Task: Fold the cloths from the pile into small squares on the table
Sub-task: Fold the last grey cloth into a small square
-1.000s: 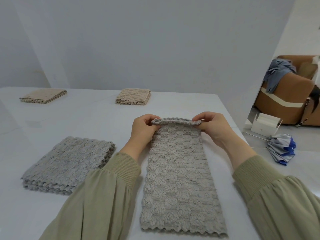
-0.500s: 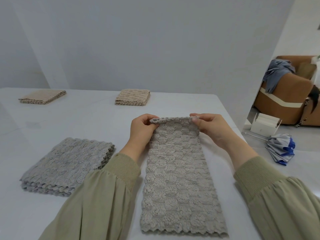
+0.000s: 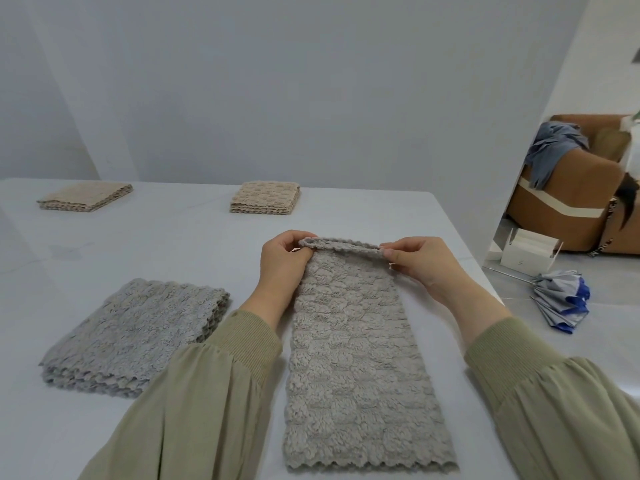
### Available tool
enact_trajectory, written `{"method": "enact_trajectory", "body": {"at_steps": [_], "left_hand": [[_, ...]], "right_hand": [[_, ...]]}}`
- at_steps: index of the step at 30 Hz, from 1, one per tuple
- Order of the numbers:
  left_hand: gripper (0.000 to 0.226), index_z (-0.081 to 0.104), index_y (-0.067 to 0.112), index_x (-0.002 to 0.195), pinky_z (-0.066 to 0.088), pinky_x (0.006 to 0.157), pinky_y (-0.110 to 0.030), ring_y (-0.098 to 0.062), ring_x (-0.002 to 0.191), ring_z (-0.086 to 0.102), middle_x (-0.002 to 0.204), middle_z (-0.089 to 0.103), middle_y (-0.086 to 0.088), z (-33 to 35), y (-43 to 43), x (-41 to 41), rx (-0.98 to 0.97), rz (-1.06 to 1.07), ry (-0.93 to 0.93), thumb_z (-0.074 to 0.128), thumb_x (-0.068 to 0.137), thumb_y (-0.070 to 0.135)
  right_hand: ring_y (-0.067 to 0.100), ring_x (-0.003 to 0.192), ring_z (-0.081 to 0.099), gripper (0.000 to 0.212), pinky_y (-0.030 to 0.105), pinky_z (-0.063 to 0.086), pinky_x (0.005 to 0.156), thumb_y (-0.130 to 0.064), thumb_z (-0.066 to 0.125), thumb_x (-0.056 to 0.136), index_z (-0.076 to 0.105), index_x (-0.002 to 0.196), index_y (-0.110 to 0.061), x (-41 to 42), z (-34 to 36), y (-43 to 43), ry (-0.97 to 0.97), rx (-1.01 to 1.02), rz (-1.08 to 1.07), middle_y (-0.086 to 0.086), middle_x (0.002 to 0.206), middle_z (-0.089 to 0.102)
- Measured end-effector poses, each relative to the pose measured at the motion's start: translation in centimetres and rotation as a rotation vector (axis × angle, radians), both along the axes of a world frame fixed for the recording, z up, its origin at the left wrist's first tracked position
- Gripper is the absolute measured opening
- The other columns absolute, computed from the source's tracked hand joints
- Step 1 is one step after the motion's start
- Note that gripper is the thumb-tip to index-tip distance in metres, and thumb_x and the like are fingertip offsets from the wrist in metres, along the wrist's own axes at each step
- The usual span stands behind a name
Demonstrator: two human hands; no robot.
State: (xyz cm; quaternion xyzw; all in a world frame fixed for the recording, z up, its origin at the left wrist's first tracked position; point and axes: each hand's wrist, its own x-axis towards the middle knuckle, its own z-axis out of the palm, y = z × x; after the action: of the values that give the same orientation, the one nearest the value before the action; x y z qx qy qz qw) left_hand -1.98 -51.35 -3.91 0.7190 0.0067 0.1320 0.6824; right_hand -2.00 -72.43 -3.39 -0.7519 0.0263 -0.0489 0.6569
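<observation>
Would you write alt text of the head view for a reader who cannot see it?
A person's left hand and right hand pinch the far corners of a long grey cloth on a white table. A grey pile sits left; a far-left beige stack and a central beige stack lie beyond.

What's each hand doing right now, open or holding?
Left hand: pinching the far left corner of the grey cloth.
Right hand: pinching its far right corner.
</observation>
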Motion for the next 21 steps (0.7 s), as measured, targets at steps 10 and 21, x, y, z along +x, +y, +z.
{"method": "enact_trajectory", "body": {"at_steps": [10,21], "left_hand": [[0.045,0.061,0.034,0.098,0.053,0.070,-0.026,-0.011,0.076,0.053,0.105,0.062,0.006,1.1,0.4,0.2,0.281,-0.096,-0.140,0.061,0.079,-0.007],[0.012,0.069,0.014,0.086,0.036,0.058,-0.017,-0.006,0.064,0.048,0.072,0.055,0.006,7.3,1.6,-0.9,0.722,-0.215,-0.098,0.071,0.082,0.025]], "right_hand": [[0.014,0.061,0.060,0.013,0.013,0.051,0.056,0.006,0.070,0.077,0.068,0.072,-0.006,-0.4,2.0,0.7,-0.068,0.041,-0.072,0.008,0.069,0.065],[0.010,0.070,0.063,0.022,0.021,0.050,0.072,0.005,0.073,0.074,0.070,0.066,-0.016,-1.4,6.1,0.9,-0.224,-0.043,-0.045,-0.001,0.073,0.069]]}}
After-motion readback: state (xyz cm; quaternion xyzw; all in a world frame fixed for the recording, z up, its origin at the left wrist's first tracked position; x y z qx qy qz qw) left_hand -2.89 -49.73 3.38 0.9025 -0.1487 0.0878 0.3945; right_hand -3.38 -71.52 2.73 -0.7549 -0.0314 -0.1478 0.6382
